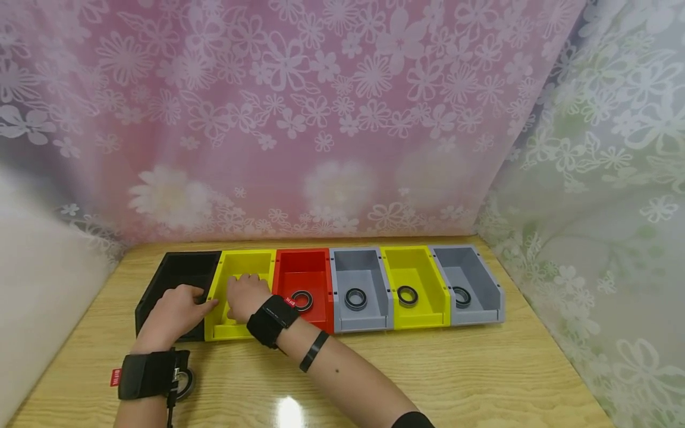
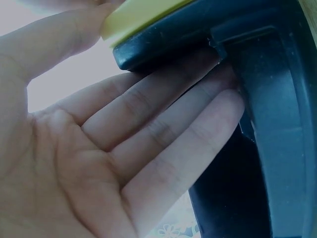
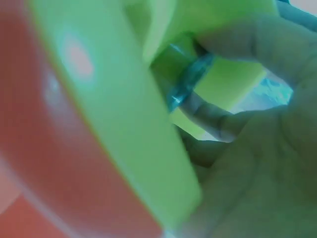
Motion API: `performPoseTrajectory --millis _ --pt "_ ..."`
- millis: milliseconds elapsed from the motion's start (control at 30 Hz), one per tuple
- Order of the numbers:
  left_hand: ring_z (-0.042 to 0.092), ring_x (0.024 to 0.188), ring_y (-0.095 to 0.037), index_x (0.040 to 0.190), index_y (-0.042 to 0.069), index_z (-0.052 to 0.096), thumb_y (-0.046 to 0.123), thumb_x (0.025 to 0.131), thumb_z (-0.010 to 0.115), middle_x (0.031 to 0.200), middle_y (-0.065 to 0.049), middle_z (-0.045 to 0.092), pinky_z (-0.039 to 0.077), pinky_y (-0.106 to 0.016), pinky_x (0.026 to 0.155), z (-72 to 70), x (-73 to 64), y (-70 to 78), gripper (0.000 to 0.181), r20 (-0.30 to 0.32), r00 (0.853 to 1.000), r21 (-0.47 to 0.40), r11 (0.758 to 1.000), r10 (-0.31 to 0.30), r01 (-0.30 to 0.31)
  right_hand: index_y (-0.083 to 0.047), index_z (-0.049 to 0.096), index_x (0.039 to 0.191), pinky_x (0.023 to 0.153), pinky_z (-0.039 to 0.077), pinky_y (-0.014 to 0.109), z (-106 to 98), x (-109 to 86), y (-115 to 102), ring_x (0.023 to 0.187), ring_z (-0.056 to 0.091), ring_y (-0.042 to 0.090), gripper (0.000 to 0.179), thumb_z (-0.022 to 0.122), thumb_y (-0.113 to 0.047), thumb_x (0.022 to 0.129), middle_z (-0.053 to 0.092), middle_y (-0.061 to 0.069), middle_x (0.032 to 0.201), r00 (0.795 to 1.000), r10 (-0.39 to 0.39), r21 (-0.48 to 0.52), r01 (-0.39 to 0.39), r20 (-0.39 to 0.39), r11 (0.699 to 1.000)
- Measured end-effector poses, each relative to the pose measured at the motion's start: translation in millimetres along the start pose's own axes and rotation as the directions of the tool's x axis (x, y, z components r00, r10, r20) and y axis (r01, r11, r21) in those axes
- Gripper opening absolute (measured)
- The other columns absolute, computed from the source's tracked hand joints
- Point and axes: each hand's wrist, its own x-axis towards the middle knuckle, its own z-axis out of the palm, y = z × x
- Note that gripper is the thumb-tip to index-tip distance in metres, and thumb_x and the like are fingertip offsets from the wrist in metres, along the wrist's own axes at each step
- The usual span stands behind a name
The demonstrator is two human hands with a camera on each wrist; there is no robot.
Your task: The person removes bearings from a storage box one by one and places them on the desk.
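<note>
In the head view my right hand (image 1: 248, 297) reaches into the left yellow bin (image 1: 231, 331). The right wrist view shows its fingertips pinching a shiny metal ring bearing (image 3: 190, 79) inside that bin; the fingers partly cover it. My left hand (image 1: 173, 312) is at the black bin (image 1: 184, 267), just left of the yellow one. In the left wrist view its fingers (image 2: 168, 168) are nearly straight and reach behind the black wall, while the thumb touches the yellow rim. No object shows in the left palm.
Further right stand a red bin (image 1: 299, 261), a grey bin (image 1: 358, 258), a second yellow bin (image 1: 409, 258) and another grey bin (image 1: 492, 303). Each has one bearing (image 1: 355, 299) in it. Another bearing (image 1: 186, 383) lies on the table beside my left wrist. Curtains hang behind.
</note>
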Motion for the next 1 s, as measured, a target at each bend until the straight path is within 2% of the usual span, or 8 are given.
performPoseTrajectory --millis 133,267,367,467,533,667,833,1000 --pt "0.050 0.051 -0.018 0.125 -0.021 0.059 0.020 0.099 0.067 0.065 -0.008 0.056 0.040 -0.033 0.054 0.4 -0.7 0.4 0.049 0.004 1.000 -0.015 1.000 -0.008 0.008 -0.016 0.063 0.104 0.062 0.048 0.022 -12 -2.3 7 0.074 0.059 0.010 0.032 0.069 -0.047 0.096 0.060 -0.004 0.085 0.998 -0.044 0.095 0.048 -0.041 0.994" --pt "0.047 0.051 -0.018 0.128 -0.022 0.056 0.020 0.099 0.066 0.064 -0.007 0.051 0.038 -0.033 0.054 -1.4 -0.1 0.7 0.051 0.015 1.000 -0.026 0.999 -0.021 0.021 -0.013 0.061 0.100 0.047 0.039 0.020 -28 -10.6 15 0.056 0.049 0.008 0.029 0.067 -0.042 0.099 0.048 -0.004 0.069 0.990 -0.112 0.171 0.126 -0.088 0.977" --pt "0.051 0.054 -0.020 0.133 -0.024 0.051 0.021 0.100 0.065 0.072 -0.010 0.059 0.041 -0.034 0.057 -3.2 0.3 1.9 0.057 0.030 0.999 -0.020 0.999 -0.031 0.032 -0.012 0.058 0.105 0.046 0.036 0.019 -40 -19.9 24 0.053 0.043 0.007 0.030 0.067 -0.040 0.097 0.044 -0.004 0.067 0.982 -0.153 0.222 0.176 -0.113 0.959" --pt "0.056 0.058 -0.020 0.133 -0.024 0.051 0.022 0.100 0.066 0.084 -0.019 0.066 0.045 -0.035 0.059 -3.4 0.7 2.7 0.058 0.036 0.999 -0.010 0.999 -0.036 0.037 -0.013 0.057 0.105 0.045 0.034 0.019 -49 -29.0 32 0.051 0.041 0.007 0.030 0.066 -0.040 0.097 0.044 -0.005 0.066 0.976 -0.176 0.261 0.204 -0.125 0.944" --pt "0.059 0.059 -0.020 0.132 -0.024 0.051 0.022 0.100 0.067 0.092 -0.024 0.069 0.046 -0.035 0.060 -2.7 0.9 2.4 0.059 0.037 0.999 -0.003 0.999 -0.037 0.038 -0.013 0.057 0.106 0.046 0.035 0.019 -54 -35.2 37 0.054 0.043 0.008 0.031 0.065 -0.041 0.097 0.046 -0.005 0.069 0.973 -0.188 0.261 0.217 -0.133 0.941" --pt "0.059 0.060 -0.020 0.132 -0.024 0.051 0.023 0.100 0.067 0.094 -0.027 0.069 0.046 -0.035 0.059 -2.0 1.9 0.3 0.059 0.040 0.999 -0.005 0.999 -0.037 0.038 -0.013 0.058 0.103 0.048 0.038 0.019 -61 -47.8 42 0.057 0.046 0.008 0.029 0.066 -0.039 0.095 0.050 -0.005 0.069 0.967 -0.208 0.237 0.238 -0.146 0.942" --pt "0.057 0.057 -0.020 0.132 -0.024 0.051 0.023 0.100 0.066 0.081 -0.019 0.066 0.044 -0.034 0.057 -1.1 1.8 0.2 0.059 0.039 0.999 -0.011 0.999 -0.036 0.037 -0.014 0.058 0.096 0.046 0.038 0.019 -58 -61.5 41 0.052 0.046 0.008 0.027 0.067 -0.040 0.094 0.049 -0.006 0.062 0.963 -0.234 0.231 0.260 -0.133 0.938" --pt "0.047 0.050 -0.018 0.129 -0.024 0.054 0.022 0.099 0.067 0.063 -0.007 0.052 0.038 -0.032 0.052 1.7 -0.1 -0.3 0.056 0.019 1.000 -0.015 1.000 -0.018 0.018 -0.018 0.057 0.085 0.045 0.038 0.020 -44 -69.2 34 0.050 0.047 0.006 0.027 0.067 -0.043 0.093 0.046 -0.008 0.058 0.965 -0.240 0.209 0.258 -0.105 0.943"
